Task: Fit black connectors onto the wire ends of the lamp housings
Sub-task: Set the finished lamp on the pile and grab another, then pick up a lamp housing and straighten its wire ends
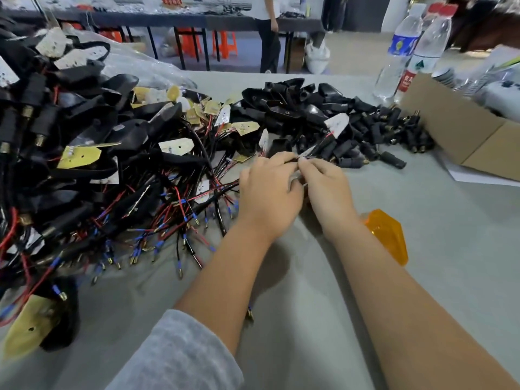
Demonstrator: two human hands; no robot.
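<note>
My left hand (268, 192) and my right hand (327, 187) meet at the table's middle, fingertips together. Between them they pinch a thin black and red wire (316, 149) that runs up to a small white board (336, 124). What lies under the fingers is hidden. A big tangle of black lamp housings with red and black wires (118, 175) covers the left side. A heap of loose black connectors (374, 136) lies just beyond my hands, to the right.
An open cardboard box (461, 136) stands at the right edge, with two plastic bottles (405, 52) behind it. An orange lens (388, 235) lies beside my right forearm. A person stands at a far table (225, 21).
</note>
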